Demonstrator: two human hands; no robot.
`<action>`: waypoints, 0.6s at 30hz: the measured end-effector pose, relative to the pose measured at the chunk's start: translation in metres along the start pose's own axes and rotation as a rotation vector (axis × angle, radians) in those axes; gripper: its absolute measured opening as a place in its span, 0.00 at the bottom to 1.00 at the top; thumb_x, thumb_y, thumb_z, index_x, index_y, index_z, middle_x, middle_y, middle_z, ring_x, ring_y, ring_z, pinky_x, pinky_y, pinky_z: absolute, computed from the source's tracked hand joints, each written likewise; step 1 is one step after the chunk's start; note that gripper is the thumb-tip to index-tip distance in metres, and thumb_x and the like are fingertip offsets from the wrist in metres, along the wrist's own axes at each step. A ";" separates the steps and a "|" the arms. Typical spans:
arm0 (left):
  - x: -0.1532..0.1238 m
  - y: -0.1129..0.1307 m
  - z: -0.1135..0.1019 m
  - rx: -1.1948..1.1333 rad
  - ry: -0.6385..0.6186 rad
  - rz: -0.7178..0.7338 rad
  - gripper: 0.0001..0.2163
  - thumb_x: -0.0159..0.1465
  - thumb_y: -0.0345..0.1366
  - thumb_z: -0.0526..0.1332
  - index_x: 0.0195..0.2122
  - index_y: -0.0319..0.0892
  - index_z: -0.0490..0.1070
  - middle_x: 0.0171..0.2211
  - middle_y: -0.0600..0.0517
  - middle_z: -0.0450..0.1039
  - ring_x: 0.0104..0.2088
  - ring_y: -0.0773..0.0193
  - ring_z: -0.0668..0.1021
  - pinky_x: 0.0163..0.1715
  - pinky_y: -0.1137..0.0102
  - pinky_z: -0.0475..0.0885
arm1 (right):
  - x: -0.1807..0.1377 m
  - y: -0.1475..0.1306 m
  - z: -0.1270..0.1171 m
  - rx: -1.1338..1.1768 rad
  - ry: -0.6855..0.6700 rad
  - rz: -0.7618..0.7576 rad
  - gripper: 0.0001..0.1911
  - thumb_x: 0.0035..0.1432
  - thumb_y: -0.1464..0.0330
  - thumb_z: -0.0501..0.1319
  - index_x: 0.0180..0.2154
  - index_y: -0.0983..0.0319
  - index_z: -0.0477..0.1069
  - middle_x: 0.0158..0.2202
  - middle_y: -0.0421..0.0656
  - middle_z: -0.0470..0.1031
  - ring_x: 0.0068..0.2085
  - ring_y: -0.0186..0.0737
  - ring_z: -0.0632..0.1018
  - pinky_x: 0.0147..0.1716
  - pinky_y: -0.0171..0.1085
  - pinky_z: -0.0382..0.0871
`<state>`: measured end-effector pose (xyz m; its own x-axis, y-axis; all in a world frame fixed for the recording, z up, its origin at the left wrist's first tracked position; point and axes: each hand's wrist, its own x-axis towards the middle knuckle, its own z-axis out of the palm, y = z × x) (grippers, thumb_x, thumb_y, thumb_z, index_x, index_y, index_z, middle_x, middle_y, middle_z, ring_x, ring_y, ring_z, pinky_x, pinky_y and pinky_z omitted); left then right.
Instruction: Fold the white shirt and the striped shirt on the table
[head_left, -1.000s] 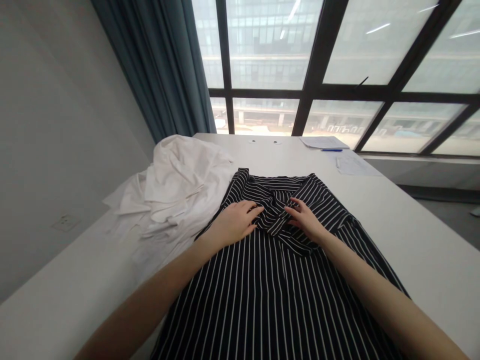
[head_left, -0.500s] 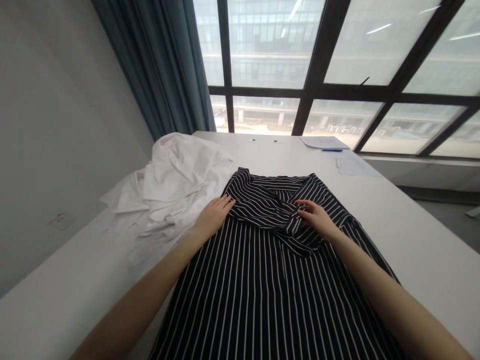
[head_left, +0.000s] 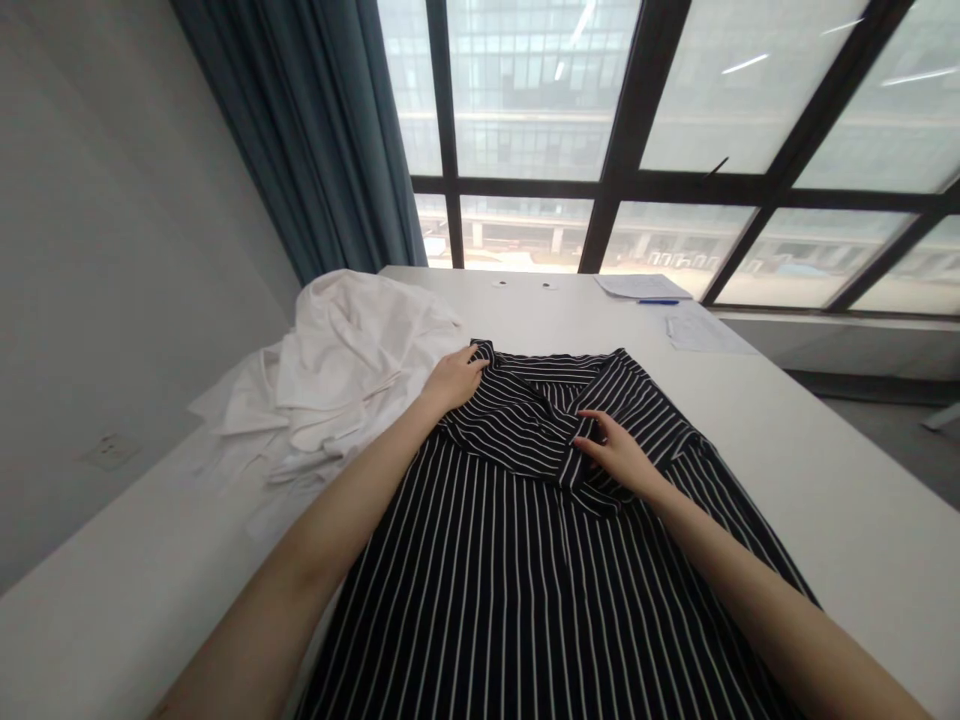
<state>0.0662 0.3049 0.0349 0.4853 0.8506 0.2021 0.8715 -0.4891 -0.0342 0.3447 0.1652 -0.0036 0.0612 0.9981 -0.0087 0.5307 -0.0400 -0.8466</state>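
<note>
A black garment with thin white stripes [head_left: 517,580] lies spread over the white table, its upper part folded into overlapping layers. At its upper left corner my left hand [head_left: 456,380] grips the cloth between thumb and fingers. My right hand [head_left: 616,455] has thumb and fingers closed on the edge of a folded flap [head_left: 574,465] near the middle of the upper part. The palm side of both hands is partly hidden. The garment's lower end runs out of the bottom of the view.
Left of the garment lies a crumpled heap of white cloth [head_left: 352,350]. Papers [head_left: 641,287], a blue pen [head_left: 658,302] and another sheet [head_left: 709,335] lie at the table's [head_left: 810,470] far right. A blue curtain [head_left: 322,130] and windows stand behind.
My left hand has moved up along the garment's left edge to its top corner. My right hand has shifted slightly left with the flap, and the folds there have spread somewhat.
</note>
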 end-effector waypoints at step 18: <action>0.026 -0.036 0.031 0.024 -0.031 -0.188 0.23 0.70 0.44 0.48 0.65 0.46 0.59 0.67 0.42 0.54 0.67 0.48 0.55 0.63 0.48 0.43 | -0.035 -0.016 0.009 0.191 -0.101 0.103 0.17 0.55 0.63 0.61 0.47 0.58 0.66 0.25 0.33 0.66 0.24 0.37 0.78 0.21 0.36 0.76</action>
<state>0.0493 0.3505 0.0110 0.3150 0.9325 0.1769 0.9484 -0.3162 -0.0216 0.3261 0.1308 0.0056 0.0171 0.9893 -0.1451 0.3563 -0.1417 -0.9236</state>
